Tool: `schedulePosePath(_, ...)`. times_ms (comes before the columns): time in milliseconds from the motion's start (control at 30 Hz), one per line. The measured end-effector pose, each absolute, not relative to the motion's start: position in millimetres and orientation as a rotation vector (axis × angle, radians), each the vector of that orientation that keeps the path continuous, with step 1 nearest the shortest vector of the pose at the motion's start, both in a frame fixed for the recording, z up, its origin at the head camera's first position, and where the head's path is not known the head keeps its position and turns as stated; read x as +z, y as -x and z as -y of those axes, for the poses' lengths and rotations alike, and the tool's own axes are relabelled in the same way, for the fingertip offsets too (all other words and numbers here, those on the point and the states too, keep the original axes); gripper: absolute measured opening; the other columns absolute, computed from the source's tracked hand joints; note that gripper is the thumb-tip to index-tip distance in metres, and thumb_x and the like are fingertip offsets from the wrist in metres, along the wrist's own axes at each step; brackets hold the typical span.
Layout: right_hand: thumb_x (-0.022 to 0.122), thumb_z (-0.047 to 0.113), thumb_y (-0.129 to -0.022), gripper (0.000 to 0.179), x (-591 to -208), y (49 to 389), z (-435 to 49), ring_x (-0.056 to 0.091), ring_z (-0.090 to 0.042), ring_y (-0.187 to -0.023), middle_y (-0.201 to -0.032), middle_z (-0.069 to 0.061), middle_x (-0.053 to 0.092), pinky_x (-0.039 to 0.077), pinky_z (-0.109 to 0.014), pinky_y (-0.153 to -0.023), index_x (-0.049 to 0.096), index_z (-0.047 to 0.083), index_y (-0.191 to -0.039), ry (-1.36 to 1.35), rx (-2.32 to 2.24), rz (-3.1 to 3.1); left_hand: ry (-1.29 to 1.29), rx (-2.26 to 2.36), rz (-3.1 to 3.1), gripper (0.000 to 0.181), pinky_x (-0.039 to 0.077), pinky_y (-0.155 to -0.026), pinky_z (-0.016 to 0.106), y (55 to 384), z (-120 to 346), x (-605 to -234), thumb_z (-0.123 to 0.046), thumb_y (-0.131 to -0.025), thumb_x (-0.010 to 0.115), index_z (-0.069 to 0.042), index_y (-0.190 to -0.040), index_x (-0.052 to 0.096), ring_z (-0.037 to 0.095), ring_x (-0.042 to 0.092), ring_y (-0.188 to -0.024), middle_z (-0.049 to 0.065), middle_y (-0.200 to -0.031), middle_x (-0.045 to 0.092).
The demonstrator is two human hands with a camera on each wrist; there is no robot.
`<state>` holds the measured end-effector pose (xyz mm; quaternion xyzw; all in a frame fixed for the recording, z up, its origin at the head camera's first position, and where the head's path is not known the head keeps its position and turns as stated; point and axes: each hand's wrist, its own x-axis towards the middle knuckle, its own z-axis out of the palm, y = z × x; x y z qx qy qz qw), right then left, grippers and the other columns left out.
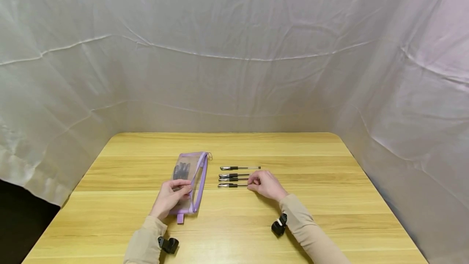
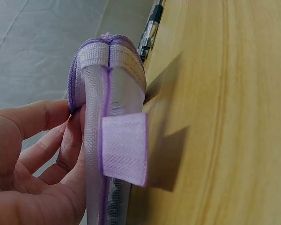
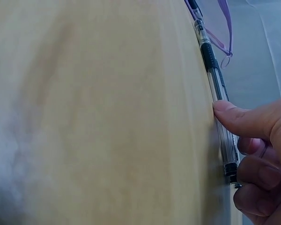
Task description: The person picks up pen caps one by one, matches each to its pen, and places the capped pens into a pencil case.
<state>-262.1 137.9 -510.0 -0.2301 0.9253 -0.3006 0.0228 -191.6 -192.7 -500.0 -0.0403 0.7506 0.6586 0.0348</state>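
A see-through mesh pencil case [image 1: 202, 188] with purple trim lies on the left of the table, its zipped side gaping. Dark ribbed pen grips [image 1: 181, 170] show through its mesh. My left hand [image 1: 171, 197] pinches the case's edge at the opening; in the left wrist view a purple tab [image 2: 124, 149] sticks out from its end. To the right, several clear pens with black grips [image 1: 228, 185] lie side by side. My right hand [image 1: 266, 184] holds the tail ends of the nearer ones, thumb [image 3: 232, 112] on the nearest pen, curled fingers behind.
One pen [image 1: 239, 168] lies apart at the back of the row. A small ring [image 1: 210, 156] hangs at the case's far corner. The wooden table [image 1: 329, 223] is bounded by a grey cloth [image 1: 234, 84] behind and at both sides.
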Motion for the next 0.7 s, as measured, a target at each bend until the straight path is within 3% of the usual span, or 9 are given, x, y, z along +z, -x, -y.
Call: schedulePosePath(700, 0.077, 0.019, -0.088, 0.005, -509.3, 259.2, -138.8, 0.043, -0.004, -0.064, -0.068, 0.009, 0.051, 0.035, -0.020, -0.062, 0.073, 0.018, -0.084, 0.715, -0.930, -2.882, 0.122, 2.043, -2.280, 0.030, 0.062, -0.069, 0.021, 191.4, 193.6, -500.1, 0.002, -0.095, 0.064, 0.018, -0.120, 0.062, 0.005, 0.066, -0.072, 0.000, -0.085, 0.069)
